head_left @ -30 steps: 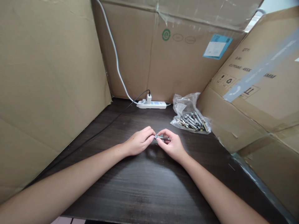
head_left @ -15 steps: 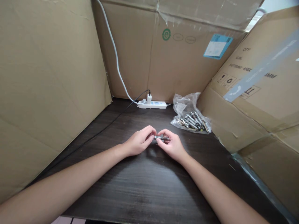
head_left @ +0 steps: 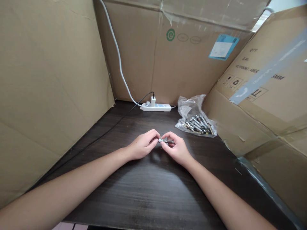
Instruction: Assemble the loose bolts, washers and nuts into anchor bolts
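Above the dark table I hold a metal expansion bolt (head_left: 165,141) sideways, its nut end pointing left. My right hand (head_left: 177,147) pinches the shank between thumb and fingers. The fingers of my left hand (head_left: 145,145) are closed at the nut end, with thumb and fingertips against it. Part of the bolt is covered by my right fingers. Behind and to the right of my hands lies a clear plastic bag (head_left: 189,107) with several similar metal bolts (head_left: 199,124) in it.
A white power strip (head_left: 160,108) with a plugged-in adapter (head_left: 153,101) stands at the back. Its white cable (head_left: 117,48) climbs the rear cardboard, and a black cord (head_left: 103,135) runs across the table's left. Cardboard panels (head_left: 55,80) wall the dark table (head_left: 141,198) on three sides.
The nut end shows slightly more between my fingertips than before, as my fingers have shifted a little. Otherwise both hands and the bolt stay in the same place.
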The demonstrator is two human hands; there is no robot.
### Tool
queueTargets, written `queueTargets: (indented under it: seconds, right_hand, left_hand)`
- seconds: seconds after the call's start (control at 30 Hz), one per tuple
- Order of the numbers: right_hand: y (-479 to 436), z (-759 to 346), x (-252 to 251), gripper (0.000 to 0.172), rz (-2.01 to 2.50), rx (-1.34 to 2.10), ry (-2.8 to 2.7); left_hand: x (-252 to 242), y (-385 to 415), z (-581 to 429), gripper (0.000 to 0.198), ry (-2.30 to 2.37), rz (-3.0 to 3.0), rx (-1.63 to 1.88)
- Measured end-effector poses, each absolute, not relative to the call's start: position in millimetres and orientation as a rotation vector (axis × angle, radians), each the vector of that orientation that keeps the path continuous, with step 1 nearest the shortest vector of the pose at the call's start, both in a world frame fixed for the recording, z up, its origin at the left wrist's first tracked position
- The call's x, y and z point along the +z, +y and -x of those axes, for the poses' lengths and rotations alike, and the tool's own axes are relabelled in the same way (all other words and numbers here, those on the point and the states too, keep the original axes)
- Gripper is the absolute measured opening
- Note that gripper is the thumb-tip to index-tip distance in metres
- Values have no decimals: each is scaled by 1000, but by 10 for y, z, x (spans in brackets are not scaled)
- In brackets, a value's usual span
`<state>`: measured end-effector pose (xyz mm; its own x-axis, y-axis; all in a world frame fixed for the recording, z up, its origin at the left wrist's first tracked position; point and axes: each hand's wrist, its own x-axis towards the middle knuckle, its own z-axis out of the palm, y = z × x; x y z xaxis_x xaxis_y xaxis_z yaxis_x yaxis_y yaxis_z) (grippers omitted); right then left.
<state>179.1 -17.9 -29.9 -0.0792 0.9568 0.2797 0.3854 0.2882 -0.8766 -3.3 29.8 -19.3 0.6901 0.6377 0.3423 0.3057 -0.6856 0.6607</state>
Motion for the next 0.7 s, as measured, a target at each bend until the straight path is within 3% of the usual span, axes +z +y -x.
queueTargets:
  seconds: [0.7]
  right_hand:
    - [-172, -1795, -270, 17, 1242, 860, -1581]
  left_hand:
    - [-204, 308, 35, 20, 673, -2278, 805]
